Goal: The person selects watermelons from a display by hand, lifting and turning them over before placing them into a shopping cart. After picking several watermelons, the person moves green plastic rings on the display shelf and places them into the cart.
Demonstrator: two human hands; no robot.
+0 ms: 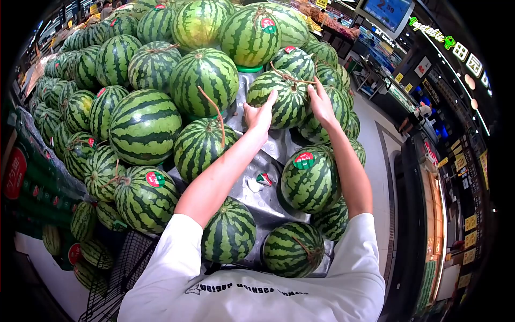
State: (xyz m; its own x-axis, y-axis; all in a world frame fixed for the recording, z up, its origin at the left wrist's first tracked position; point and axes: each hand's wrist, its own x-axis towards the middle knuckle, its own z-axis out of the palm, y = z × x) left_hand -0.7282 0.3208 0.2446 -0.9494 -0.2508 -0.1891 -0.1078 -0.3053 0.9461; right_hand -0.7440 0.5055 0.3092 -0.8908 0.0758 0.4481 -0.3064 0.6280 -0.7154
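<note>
Watermelon [284, 103], green with dark stripes, sits between the two hands in the upper centre of the frame. The left hand [259, 114] touches its near left side, digits spread apart; the right hand [322, 103] is at its right side, fingers close together by the end of the dry, curled stem [290, 79]. Whether they pinch the stem, I cannot tell.

Just below, the silver-covered bench [244, 185] shows, with a small red-and-green label [264, 179] on it. Left of this patch, beside the left forearm, is a long-stemmed melon [201, 147]; to its right lies a melon with a round red-and-green sticker [307, 180]. Two more, the lower-left melon [229, 233] and the lower-right melon [289, 249], lie nearer the white T-shirt [252, 295].

A large heap of melons [145, 126] fills the upper left. A black wire cart [131, 257] shows at lower left, a lit screen [386, 13] at upper right.
</note>
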